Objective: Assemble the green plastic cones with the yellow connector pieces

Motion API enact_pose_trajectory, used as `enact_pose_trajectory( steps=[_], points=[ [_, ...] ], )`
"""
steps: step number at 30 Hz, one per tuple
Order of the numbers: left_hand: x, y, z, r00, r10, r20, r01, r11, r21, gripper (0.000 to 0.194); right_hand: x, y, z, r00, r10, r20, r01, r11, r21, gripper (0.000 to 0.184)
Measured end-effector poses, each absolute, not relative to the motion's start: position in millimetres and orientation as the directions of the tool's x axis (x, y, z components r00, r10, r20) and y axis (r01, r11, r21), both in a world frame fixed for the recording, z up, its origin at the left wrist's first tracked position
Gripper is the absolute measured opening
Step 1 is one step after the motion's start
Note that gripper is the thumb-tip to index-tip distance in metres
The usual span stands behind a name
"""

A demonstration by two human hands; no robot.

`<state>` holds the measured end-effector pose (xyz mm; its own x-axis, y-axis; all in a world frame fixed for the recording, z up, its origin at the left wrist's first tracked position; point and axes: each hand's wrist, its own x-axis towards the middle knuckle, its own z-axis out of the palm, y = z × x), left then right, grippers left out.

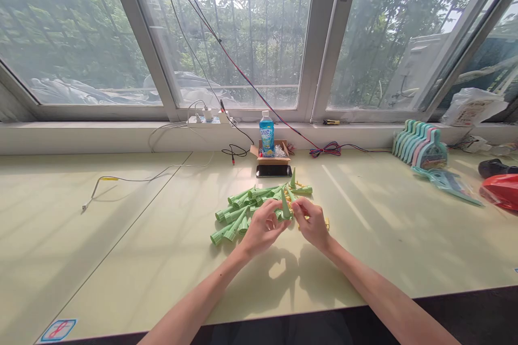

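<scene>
A green plastic cone (285, 208) stands nearly upright between the thumb and fingers of my left hand (264, 227). Close beside it, my right hand (312, 223) pinches a second slim green piece (290, 194), whose lower end is hidden by the fingers. Behind and left of my hands lies a loose pile of green cones (233, 214), several with their open ribbed ends toward me. Small yellow parts (327, 223) show partly behind my right hand and among the cones.
Beyond the pile are a black phone (273, 171), a cardboard box (274, 161) and a blue-liquid bottle (266, 135). Coiled cable (329, 149) lies by the sill. Pastel dustpan-like pieces (423, 143) and a red object (502, 192) sit at right; a thin wire (133, 179) crosses the left.
</scene>
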<state>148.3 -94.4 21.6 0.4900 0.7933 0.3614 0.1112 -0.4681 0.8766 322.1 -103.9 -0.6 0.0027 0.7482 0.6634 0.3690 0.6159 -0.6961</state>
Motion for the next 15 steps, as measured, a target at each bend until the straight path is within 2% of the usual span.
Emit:
enact_pose_trajectory(
  steps=[7, 9, 12, 15],
  points=[
    [152.6, -96.0, 23.4, 0.359, 0.897, 0.257, 0.102, -0.311, 0.945, 0.04, 321.3, -105.7, 1.1, 0.069, 0.751, 0.657, 0.39, 0.586, -0.711, 0.028],
    [151.7, -94.3, 23.0, 0.328, 0.916, 0.23, 0.133, -0.285, 0.949, 0.055, 321.7, -106.1, 2.2, 0.084, 0.743, 0.664, 0.398, 0.586, -0.706, 0.028],
    [150.2, -91.1, 21.4, 0.391, 0.914, 0.108, 0.147, -0.178, 0.973, 0.076, 322.0, -106.2, 3.1, 0.061, 0.729, 0.682, 0.39, 0.612, -0.688, 0.028],
    [150.0, -89.9, 21.1, 0.524, 0.849, -0.065, 0.112, 0.008, 0.994, 0.082, 321.8, -106.0, 3.2, -0.019, 0.701, 0.713, 0.389, 0.662, -0.641, 0.028]
  ],
)
